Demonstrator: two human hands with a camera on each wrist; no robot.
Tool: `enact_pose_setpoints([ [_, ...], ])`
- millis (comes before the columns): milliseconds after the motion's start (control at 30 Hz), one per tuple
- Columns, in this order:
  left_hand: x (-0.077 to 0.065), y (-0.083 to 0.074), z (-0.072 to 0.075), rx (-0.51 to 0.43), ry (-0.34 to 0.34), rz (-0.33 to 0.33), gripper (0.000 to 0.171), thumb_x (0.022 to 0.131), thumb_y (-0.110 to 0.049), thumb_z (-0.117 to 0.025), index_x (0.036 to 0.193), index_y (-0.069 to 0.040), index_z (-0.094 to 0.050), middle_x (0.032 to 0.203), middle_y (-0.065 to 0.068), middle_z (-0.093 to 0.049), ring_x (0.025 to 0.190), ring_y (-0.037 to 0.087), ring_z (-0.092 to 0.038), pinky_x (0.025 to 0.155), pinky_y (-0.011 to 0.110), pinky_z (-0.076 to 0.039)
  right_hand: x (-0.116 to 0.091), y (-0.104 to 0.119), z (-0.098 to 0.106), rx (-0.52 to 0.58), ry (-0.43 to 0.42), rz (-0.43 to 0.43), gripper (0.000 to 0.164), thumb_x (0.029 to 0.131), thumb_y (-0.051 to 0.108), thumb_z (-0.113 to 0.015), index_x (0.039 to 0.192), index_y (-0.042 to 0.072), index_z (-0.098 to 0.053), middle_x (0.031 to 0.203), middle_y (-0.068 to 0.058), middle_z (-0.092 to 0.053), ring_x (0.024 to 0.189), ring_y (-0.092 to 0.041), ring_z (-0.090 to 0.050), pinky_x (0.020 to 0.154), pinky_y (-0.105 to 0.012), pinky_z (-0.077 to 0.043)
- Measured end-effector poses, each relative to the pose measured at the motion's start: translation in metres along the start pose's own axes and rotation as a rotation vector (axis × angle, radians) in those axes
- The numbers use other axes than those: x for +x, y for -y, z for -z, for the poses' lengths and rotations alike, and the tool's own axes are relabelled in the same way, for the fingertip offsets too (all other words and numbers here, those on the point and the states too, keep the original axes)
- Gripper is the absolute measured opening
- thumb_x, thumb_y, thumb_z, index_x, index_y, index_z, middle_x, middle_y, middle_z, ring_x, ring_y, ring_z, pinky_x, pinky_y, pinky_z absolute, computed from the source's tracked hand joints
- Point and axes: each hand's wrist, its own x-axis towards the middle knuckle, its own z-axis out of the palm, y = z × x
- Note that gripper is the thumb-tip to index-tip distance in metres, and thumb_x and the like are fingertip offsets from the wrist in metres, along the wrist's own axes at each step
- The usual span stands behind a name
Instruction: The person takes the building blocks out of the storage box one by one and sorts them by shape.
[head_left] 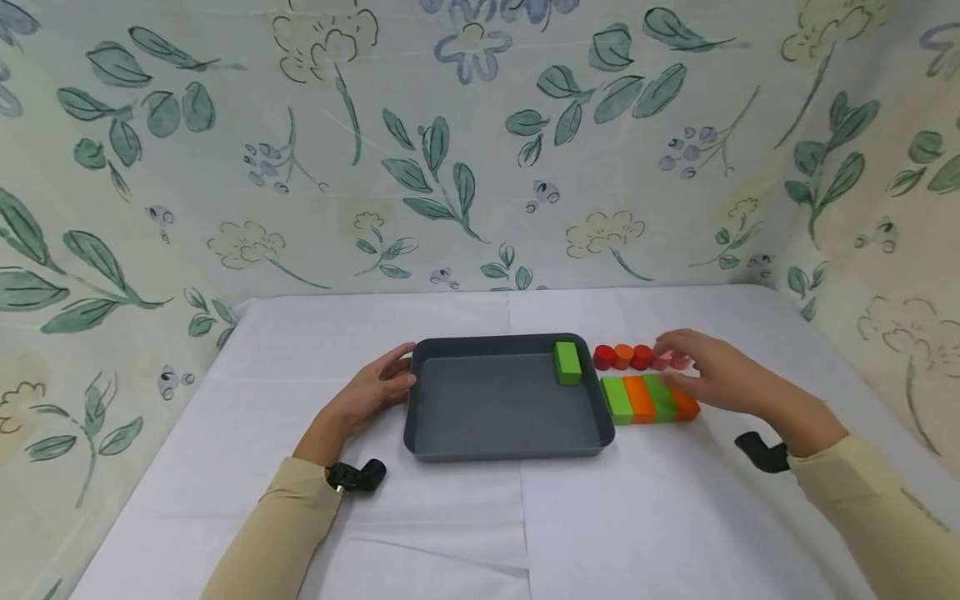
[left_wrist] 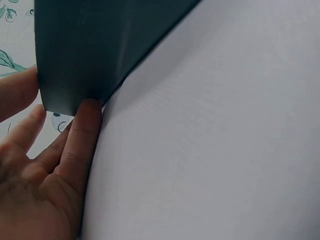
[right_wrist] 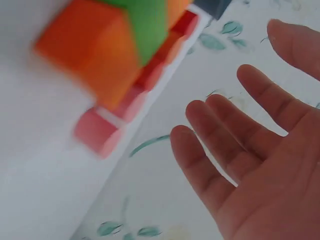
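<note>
A dark grey tray (head_left: pixel 480 408) lies on the table, with one green rectangular block (head_left: pixel 567 364) in its upper right corner. My left hand (head_left: pixel 371 392) touches the tray's left side with extended fingers; in the left wrist view, the fingertips (left_wrist: pixel 90 107) meet the tray wall. My right hand (head_left: pixel 723 375) hovers over the right end of the blocks, holding nothing, its fingers spread in the right wrist view. Under it sits a row of green and orange blocks (head_left: pixel 640 400). Behind them runs a row of red, orange and pink cylinders (head_left: pixel 622 357), partly hidden by that hand.
A white cloth (head_left: pixel 465 525) covers the table. Floral fabric (head_left: pixel 480 167) hangs behind it and along both sides. The tray's right rim stands close beside the block and cylinder rows. Each wrist wears a black camera strap (head_left: pixel 356 477).
</note>
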Motion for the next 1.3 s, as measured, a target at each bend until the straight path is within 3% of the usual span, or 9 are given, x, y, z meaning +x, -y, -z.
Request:
enact_pose_setpoints([
  [167,0.0,0.0,0.001,0.001,0.0,-0.006,0.068,0.099,-0.015,-0.058,0.158,-0.025,-0.026,0.164,0.017,-0.024,0.146,0.036,-0.038,0.118,0.054,-0.037,0.03,0.04,0.003,-0.004,0.039,0.05,0.034,0.093,0.02,-0.068,0.123,0.004,-0.062,0.125,-0.016,-0.064,0.114,-0.036,-0.06,0.095,-0.053,-0.056],
  [300,0.001,0.0,0.001,-0.005,-0.001,0.0,0.068,0.099,-0.015,-0.059,0.158,-0.025,-0.027,0.164,0.016,-0.025,0.146,0.036,-0.038,0.118,0.053,-0.037,0.054,0.064,-0.007,-0.093,0.106,0.1,0.036,0.092,0.015,-0.068,0.126,0.004,-0.062,0.128,-0.015,-0.063,0.114,-0.033,-0.06,0.099,-0.05,-0.054],
  [567,0.002,0.001,0.0,-0.001,-0.008,0.007,0.067,0.099,-0.014,-0.058,0.157,-0.026,-0.027,0.164,0.016,-0.025,0.146,0.036,-0.038,0.118,0.053,-0.037,0.089,0.085,-0.037,-0.28,0.19,0.121,0.044,0.089,0.014,-0.072,0.13,0.002,-0.06,0.121,-0.015,-0.063,0.105,-0.027,-0.061,0.1,-0.045,-0.055],
  [900,0.001,0.002,0.003,0.004,-0.004,-0.002,0.067,0.1,-0.014,-0.057,0.158,-0.024,-0.026,0.164,0.017,-0.025,0.146,0.036,-0.038,0.117,0.053,-0.038,0.102,0.095,-0.049,-0.437,0.184,0.019,0.044,0.081,0.014,-0.079,0.118,-0.003,-0.062,0.115,-0.017,-0.059,0.1,-0.028,-0.054,0.091,-0.04,-0.057],
  [1100,-0.002,0.002,0.004,0.012,-0.001,-0.012,0.068,0.1,-0.014,-0.057,0.159,-0.022,-0.023,0.164,0.019,-0.023,0.146,0.038,-0.037,0.118,0.054,-0.037,0.106,0.095,-0.054,-0.401,0.192,0.005,0.043,0.082,0.011,-0.076,0.12,-0.003,-0.061,0.114,-0.018,-0.059,0.1,-0.029,-0.053,0.092,-0.041,-0.056],
  [1300,0.0,0.002,0.001,-0.001,0.0,-0.016,0.068,0.099,-0.015,-0.059,0.158,-0.024,-0.027,0.164,0.017,-0.025,0.146,0.036,-0.038,0.117,0.054,-0.038,0.098,0.1,-0.056,-0.309,0.196,0.067,0.051,0.08,0.015,-0.08,0.125,0.004,-0.06,0.115,-0.011,-0.061,0.105,-0.027,-0.053,0.091,-0.041,-0.057],
])
